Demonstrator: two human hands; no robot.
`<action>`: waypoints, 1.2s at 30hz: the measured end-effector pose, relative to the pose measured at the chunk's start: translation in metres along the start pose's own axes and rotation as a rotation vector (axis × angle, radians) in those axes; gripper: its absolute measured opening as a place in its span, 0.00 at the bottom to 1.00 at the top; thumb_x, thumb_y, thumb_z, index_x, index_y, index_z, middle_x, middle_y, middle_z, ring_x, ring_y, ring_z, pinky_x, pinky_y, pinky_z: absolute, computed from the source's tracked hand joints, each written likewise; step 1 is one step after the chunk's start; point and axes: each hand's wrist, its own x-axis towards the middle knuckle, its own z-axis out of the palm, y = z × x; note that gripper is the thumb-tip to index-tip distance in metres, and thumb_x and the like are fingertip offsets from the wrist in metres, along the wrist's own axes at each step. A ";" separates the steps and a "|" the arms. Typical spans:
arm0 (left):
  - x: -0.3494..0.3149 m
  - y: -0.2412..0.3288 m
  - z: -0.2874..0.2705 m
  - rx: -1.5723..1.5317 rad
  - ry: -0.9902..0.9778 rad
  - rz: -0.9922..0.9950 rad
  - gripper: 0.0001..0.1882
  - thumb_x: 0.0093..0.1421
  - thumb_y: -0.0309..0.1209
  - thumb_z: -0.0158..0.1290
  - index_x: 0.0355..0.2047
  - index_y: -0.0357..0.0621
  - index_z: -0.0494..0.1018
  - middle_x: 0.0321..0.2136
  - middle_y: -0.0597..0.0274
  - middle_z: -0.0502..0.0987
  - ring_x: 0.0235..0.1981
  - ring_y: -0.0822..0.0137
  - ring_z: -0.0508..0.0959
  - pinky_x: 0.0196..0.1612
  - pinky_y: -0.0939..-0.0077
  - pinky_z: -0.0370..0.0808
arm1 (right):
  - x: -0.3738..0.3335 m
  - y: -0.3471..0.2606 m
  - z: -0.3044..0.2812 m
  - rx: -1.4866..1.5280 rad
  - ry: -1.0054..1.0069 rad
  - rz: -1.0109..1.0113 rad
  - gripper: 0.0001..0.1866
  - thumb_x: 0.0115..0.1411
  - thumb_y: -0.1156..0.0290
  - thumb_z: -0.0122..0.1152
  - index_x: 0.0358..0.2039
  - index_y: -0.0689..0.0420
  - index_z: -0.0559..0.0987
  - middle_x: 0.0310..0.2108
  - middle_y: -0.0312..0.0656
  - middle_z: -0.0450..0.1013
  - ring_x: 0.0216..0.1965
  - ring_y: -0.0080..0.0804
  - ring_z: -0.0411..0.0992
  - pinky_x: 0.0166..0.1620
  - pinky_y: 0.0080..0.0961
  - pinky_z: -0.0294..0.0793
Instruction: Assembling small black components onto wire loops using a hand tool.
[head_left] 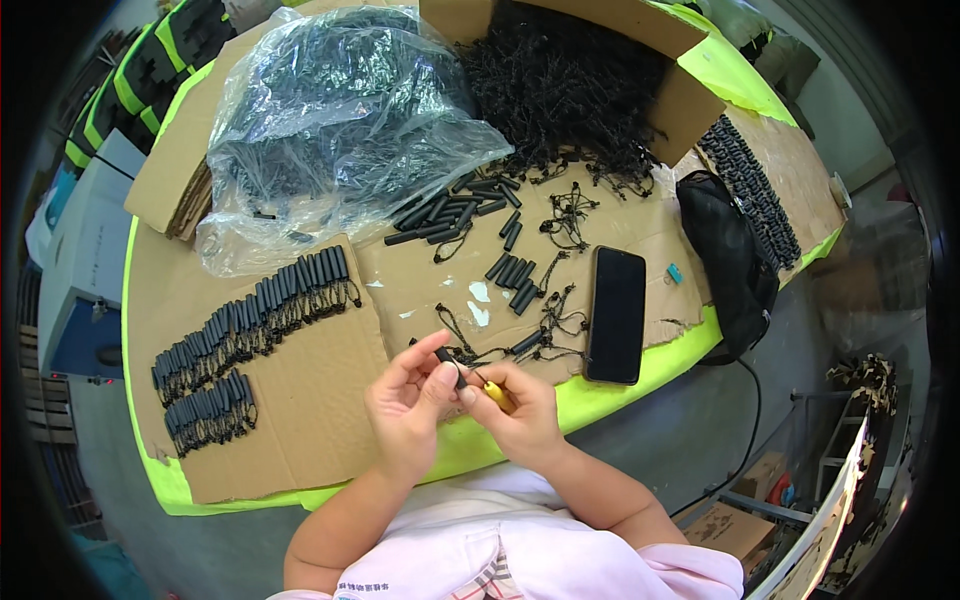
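My left hand (408,405) is closed on a short black tube (447,357), pinched between thumb and fingers. In my right hand (522,410) sits a small tool with a yellow handle (497,397); its thin dark shaft points at the tube, and its tip is hidden by my fingers. The two hands meet just above the table's near edge. Knotted black cord loops (562,330) lie beyond them, beside a few loose black tubes (511,271). At the left, rows of black tubes with cord loops (262,305) rest on cardboard (330,420).
A black phone (615,316) lies right of my hands, a black pouch (725,255) beyond it. At the back stand a clear plastic bag (340,120) of dark pieces and a cardboard box (690,110) full of black cords. More cord-and-tube rows (750,190) lie far right.
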 end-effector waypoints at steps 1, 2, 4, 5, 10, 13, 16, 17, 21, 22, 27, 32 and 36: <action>0.003 -0.002 -0.005 -0.115 0.014 -0.093 0.17 0.56 0.25 0.52 0.46 0.36 0.68 0.28 0.64 0.73 0.26 0.78 0.72 0.30 0.86 0.72 | 0.000 -0.007 0.001 -0.316 0.025 -0.200 0.12 0.50 0.77 0.60 0.37 0.60 0.74 0.28 0.41 0.71 0.22 0.22 0.68 0.24 0.15 0.67; 0.005 -0.003 -0.008 -0.229 0.030 -0.184 0.17 0.56 0.25 0.52 0.46 0.37 0.68 0.28 0.65 0.73 0.26 0.78 0.72 0.30 0.86 0.72 | 0.000 -0.012 0.001 -0.630 0.049 -0.403 0.14 0.50 0.77 0.60 0.39 0.58 0.74 0.29 0.41 0.71 0.22 0.24 0.69 0.23 0.16 0.67; 0.008 -0.001 -0.009 -0.285 0.044 -0.213 0.17 0.55 0.25 0.52 0.46 0.38 0.67 0.27 0.65 0.72 0.25 0.78 0.72 0.29 0.86 0.72 | -0.002 -0.013 -0.001 -0.777 0.051 -0.540 0.17 0.48 0.80 0.59 0.42 0.59 0.74 0.30 0.42 0.71 0.23 0.26 0.69 0.23 0.17 0.68; 0.008 -0.001 -0.009 -0.344 0.053 -0.248 0.16 0.55 0.25 0.53 0.45 0.39 0.67 0.26 0.65 0.72 0.24 0.79 0.71 0.28 0.86 0.72 | -0.003 -0.012 -0.002 -0.927 0.061 -0.675 0.21 0.46 0.82 0.59 0.44 0.59 0.73 0.30 0.43 0.71 0.24 0.28 0.70 0.22 0.19 0.68; 0.005 -0.001 -0.009 -0.361 0.095 -0.205 0.15 0.55 0.24 0.52 0.43 0.41 0.65 0.26 0.63 0.72 0.25 0.77 0.72 0.28 0.85 0.73 | -0.004 -0.009 0.001 -1.105 0.129 -0.791 0.24 0.42 0.84 0.58 0.44 0.58 0.74 0.29 0.43 0.71 0.23 0.33 0.71 0.23 0.22 0.70; 0.004 -0.003 -0.009 -0.317 0.127 -0.135 0.14 0.55 0.24 0.52 0.42 0.41 0.64 0.27 0.62 0.72 0.26 0.76 0.73 0.27 0.84 0.73 | -0.005 -0.012 0.004 -1.172 0.154 -0.806 0.24 0.40 0.84 0.58 0.43 0.59 0.74 0.28 0.41 0.72 0.23 0.33 0.71 0.23 0.22 0.71; 0.003 -0.004 -0.009 -0.262 0.158 -0.070 0.14 0.55 0.23 0.52 0.41 0.41 0.64 0.27 0.62 0.72 0.27 0.75 0.73 0.27 0.83 0.73 | -0.004 -0.011 0.005 -1.196 0.150 -0.819 0.25 0.38 0.83 0.58 0.42 0.60 0.75 0.28 0.41 0.72 0.23 0.32 0.71 0.23 0.22 0.71; 0.002 -0.004 -0.009 -0.226 0.178 -0.034 0.13 0.55 0.23 0.53 0.40 0.40 0.64 0.28 0.62 0.71 0.27 0.75 0.73 0.28 0.83 0.74 | -0.004 -0.011 0.006 -1.194 0.152 -0.814 0.25 0.38 0.83 0.58 0.42 0.60 0.75 0.28 0.41 0.72 0.23 0.32 0.71 0.23 0.22 0.71; -0.005 -0.010 -0.007 -0.044 0.161 0.110 0.13 0.54 0.22 0.53 0.39 0.40 0.64 0.28 0.63 0.70 0.27 0.76 0.72 0.28 0.83 0.74 | 0.000 -0.007 0.010 -1.150 0.180 -0.821 0.25 0.39 0.83 0.58 0.43 0.60 0.74 0.27 0.41 0.72 0.24 0.33 0.71 0.23 0.23 0.71; -0.007 -0.010 -0.005 -0.006 0.171 0.131 0.13 0.54 0.22 0.53 0.39 0.40 0.64 0.28 0.63 0.69 0.27 0.76 0.71 0.28 0.83 0.74 | 0.001 -0.005 0.012 -1.150 0.182 -0.820 0.25 0.39 0.83 0.58 0.43 0.60 0.74 0.27 0.41 0.72 0.24 0.33 0.71 0.23 0.23 0.71; 0.001 0.005 -0.029 0.128 0.298 0.139 0.10 0.54 0.21 0.51 0.37 0.41 0.66 0.28 0.66 0.69 0.27 0.78 0.71 0.28 0.84 0.74 | -0.005 -0.009 0.009 -1.129 0.066 -0.650 0.25 0.40 0.79 0.60 0.44 0.57 0.73 0.26 0.39 0.71 0.22 0.31 0.70 0.22 0.24 0.70; 0.008 0.051 -0.149 0.684 0.322 0.049 0.09 0.52 0.20 0.52 0.35 0.41 0.69 0.23 0.72 0.67 0.22 0.85 0.65 0.20 0.91 0.61 | 0.008 -0.023 -0.053 -1.290 0.113 -0.522 0.21 0.45 0.74 0.58 0.43 0.48 0.74 0.23 0.35 0.67 0.16 0.32 0.68 0.17 0.26 0.68; 0.008 0.066 -0.178 1.401 0.361 -0.031 0.10 0.51 0.22 0.53 0.35 0.39 0.70 0.23 0.66 0.69 0.21 0.75 0.68 0.24 0.79 0.66 | 0.023 -0.040 -0.079 -1.495 0.064 -0.338 0.15 0.46 0.77 0.56 0.37 0.48 0.77 0.25 0.36 0.68 0.20 0.34 0.70 0.22 0.28 0.69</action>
